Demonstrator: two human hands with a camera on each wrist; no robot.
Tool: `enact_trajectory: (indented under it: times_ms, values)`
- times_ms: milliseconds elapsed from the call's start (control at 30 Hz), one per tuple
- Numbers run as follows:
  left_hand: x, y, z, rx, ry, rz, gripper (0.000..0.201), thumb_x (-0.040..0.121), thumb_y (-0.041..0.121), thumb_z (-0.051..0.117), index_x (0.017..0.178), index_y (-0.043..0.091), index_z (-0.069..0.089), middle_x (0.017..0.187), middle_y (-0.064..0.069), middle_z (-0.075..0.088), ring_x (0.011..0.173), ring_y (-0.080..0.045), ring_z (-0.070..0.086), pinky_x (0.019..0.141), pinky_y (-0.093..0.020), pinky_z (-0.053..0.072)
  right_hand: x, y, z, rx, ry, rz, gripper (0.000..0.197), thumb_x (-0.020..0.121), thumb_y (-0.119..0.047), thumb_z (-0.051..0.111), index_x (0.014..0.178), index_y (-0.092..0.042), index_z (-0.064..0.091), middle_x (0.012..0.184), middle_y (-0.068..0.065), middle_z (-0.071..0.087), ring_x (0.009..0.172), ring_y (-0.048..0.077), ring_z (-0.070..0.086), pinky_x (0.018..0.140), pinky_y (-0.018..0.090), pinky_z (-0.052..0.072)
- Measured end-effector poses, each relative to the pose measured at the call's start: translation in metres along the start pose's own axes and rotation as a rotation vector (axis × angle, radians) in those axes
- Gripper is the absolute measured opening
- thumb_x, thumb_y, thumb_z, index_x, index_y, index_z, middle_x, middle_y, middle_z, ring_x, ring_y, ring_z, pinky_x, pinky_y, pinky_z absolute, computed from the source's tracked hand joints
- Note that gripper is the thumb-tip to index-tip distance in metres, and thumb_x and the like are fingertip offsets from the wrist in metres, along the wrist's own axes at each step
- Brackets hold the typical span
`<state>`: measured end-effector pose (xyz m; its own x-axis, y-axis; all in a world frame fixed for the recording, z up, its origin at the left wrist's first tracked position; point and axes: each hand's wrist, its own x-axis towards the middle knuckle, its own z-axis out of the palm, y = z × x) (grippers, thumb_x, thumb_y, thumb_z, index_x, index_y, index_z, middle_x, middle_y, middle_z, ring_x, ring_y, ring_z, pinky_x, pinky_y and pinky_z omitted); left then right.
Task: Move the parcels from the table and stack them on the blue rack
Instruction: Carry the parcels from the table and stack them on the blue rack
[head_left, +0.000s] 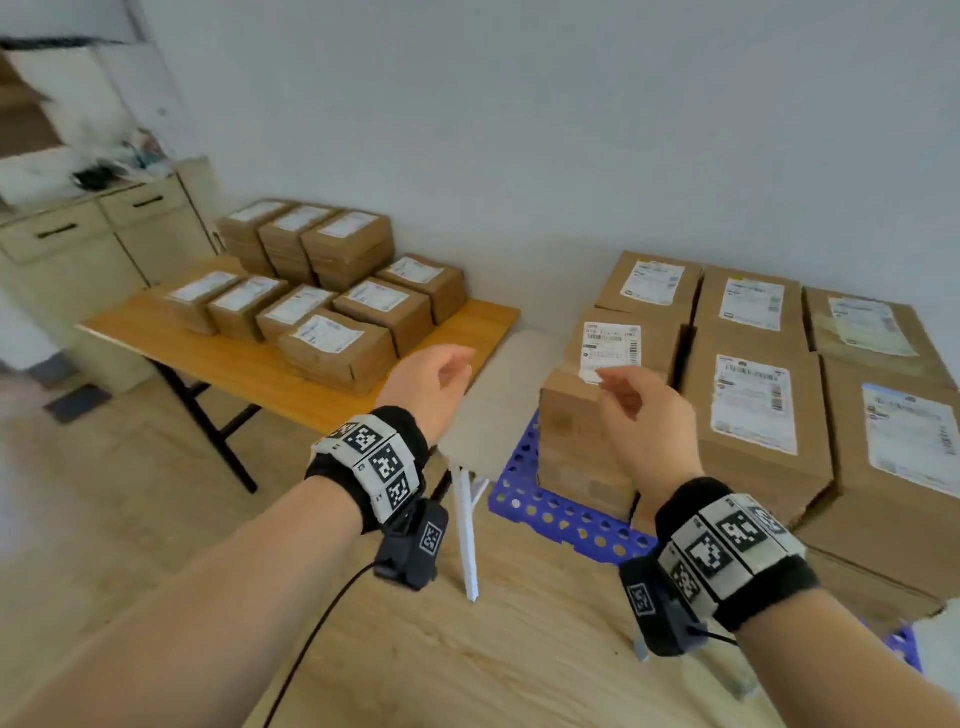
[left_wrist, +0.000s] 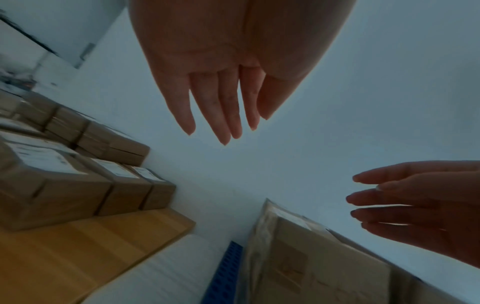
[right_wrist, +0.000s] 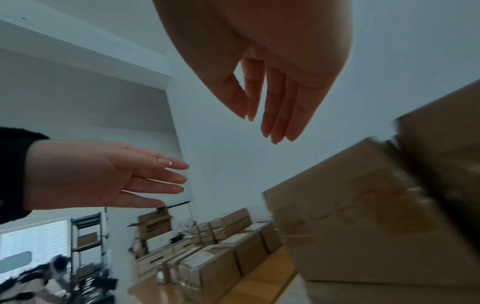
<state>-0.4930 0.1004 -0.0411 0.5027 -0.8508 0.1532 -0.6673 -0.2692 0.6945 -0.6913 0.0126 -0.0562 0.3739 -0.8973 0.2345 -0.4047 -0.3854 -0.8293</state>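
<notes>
Several brown cardboard parcels (head_left: 337, 345) with white labels lie on the wooden table (head_left: 249, 364) at the left. More parcels (head_left: 753, 405) are stacked on the blue perforated rack (head_left: 561, 514) at the right. My left hand (head_left: 441, 371) hovers empty between table and rack, its fingers (left_wrist: 223, 115) straight and relaxed. In front of the rack's nearest stack (head_left: 587, 441) my right hand (head_left: 634, 405) is held up, also empty with loose fingers (right_wrist: 275, 115). Neither hand touches a parcel.
A white folding stool (head_left: 498, 395) stands between table and rack. Beige drawers (head_left: 98, 234) stand at the back left against the wall. Wooden floor (head_left: 130, 493) lies in front. A dark metal shelf (right_wrist: 85, 238) shows far back in the right wrist view.
</notes>
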Motion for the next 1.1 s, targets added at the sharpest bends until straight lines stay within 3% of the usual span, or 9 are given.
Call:
enact_trajectory:
  times_ms: [100, 233, 367, 533, 633, 733, 900, 1000, 1100]
  values:
    - [0.004, -0.037, -0.036, -0.01, 0.045, -0.038, 0.029, 0.096, 0.023, 0.047, 0.124, 0.023, 0.055, 0.124, 0.004, 0.058, 0.102, -0.002, 0.048, 0.087, -0.017, 0.036, 0.013, -0.031, 0.048, 0.037, -0.042, -0.041, 0.026, 0.093, -0.012, 0.052, 0.117, -0.014, 0.06, 0.098, -0.004, 0.061, 0.093, 0.012, 0.057, 0.077, 0.017, 0.041]
    - [0.019, -0.089, -0.093, -0.021, 0.076, -0.067, 0.029, 0.096, 0.024, 0.047, 0.124, 0.023, 0.056, 0.123, 0.003, 0.058, 0.11, -0.008, 0.052, 0.091, -0.021, 0.04, 0.035, -0.077, 0.119, 0.048, -0.059, -0.091, 0.026, 0.093, -0.014, 0.052, 0.117, -0.014, 0.061, 0.096, -0.004, 0.06, 0.091, 0.011, 0.056, 0.078, 0.02, 0.041]
    - [0.041, -0.14, -0.15, -0.016, 0.107, -0.061, 0.028, 0.096, 0.025, 0.047, 0.123, 0.026, 0.056, 0.122, 0.005, 0.057, 0.104, -0.004, 0.05, 0.089, -0.021, 0.04, 0.058, -0.127, 0.194, 0.081, -0.069, -0.11, 0.025, 0.093, -0.015, 0.051, 0.117, -0.018, 0.06, 0.093, -0.007, 0.058, 0.084, 0.004, 0.053, 0.066, 0.007, 0.036]
    - [0.079, -0.19, -0.206, 0.057, 0.084, -0.022, 0.033, 0.096, 0.026, 0.046, 0.129, 0.025, 0.051, 0.128, 0.005, 0.056, 0.117, -0.011, 0.051, 0.098, -0.026, 0.042, 0.088, -0.173, 0.266, 0.133, -0.06, -0.097, 0.027, 0.092, -0.015, 0.053, 0.119, -0.018, 0.058, 0.097, -0.006, 0.06, 0.083, -0.001, 0.052, 0.063, 0.006, 0.036]
    - [0.11, -0.214, -0.222, 0.115, 0.073, -0.012, 0.036, 0.097, 0.026, 0.046, 0.133, 0.023, 0.049, 0.133, 0.004, 0.053, 0.122, -0.013, 0.048, 0.095, -0.023, 0.036, 0.108, -0.188, 0.299, 0.121, -0.088, -0.094, 0.03, 0.092, -0.015, 0.053, 0.122, -0.018, 0.056, 0.105, -0.005, 0.06, 0.083, -0.003, 0.051, 0.062, 0.006, 0.037]
    - [0.153, -0.239, -0.23, 0.119, 0.066, -0.011, 0.036, 0.096, 0.028, 0.046, 0.132, 0.025, 0.049, 0.134, 0.004, 0.052, 0.124, -0.014, 0.047, 0.103, -0.031, 0.039, 0.139, -0.196, 0.328, 0.115, -0.108, -0.075, 0.031, 0.092, -0.015, 0.052, 0.123, -0.019, 0.054, 0.107, -0.005, 0.059, 0.083, -0.002, 0.05, 0.062, 0.008, 0.038]
    - [0.231, -0.269, -0.23, 0.124, 0.048, -0.012, 0.039, 0.095, 0.027, 0.048, 0.134, 0.024, 0.047, 0.136, 0.002, 0.05, 0.125, -0.015, 0.046, 0.103, -0.031, 0.039, 0.211, -0.199, 0.371, 0.135, -0.082, -0.051, 0.034, 0.092, -0.016, 0.054, 0.125, -0.02, 0.053, 0.102, -0.008, 0.056, 0.088, 0.003, 0.051, 0.067, 0.009, 0.04]
    - [0.278, -0.284, -0.234, 0.145, 0.029, -0.019, 0.041, 0.095, 0.027, 0.049, 0.135, 0.024, 0.045, 0.136, 0.002, 0.05, 0.123, -0.014, 0.047, 0.099, -0.026, 0.037, 0.26, -0.199, 0.394, 0.145, -0.09, -0.013, 0.039, 0.091, -0.018, 0.057, 0.129, -0.02, 0.049, 0.108, -0.006, 0.056, 0.095, 0.007, 0.054, 0.074, 0.017, 0.044]
    - [0.321, -0.301, -0.242, 0.143, 0.038, -0.03, 0.042, 0.094, 0.027, 0.051, 0.135, 0.025, 0.044, 0.135, 0.002, 0.051, 0.123, -0.014, 0.048, 0.101, -0.03, 0.039, 0.298, -0.2, 0.419, 0.117, -0.133, -0.004, 0.049, 0.088, -0.024, 0.062, 0.134, -0.021, 0.044, 0.122, -0.003, 0.055, 0.1, 0.008, 0.052, 0.079, 0.023, 0.043]
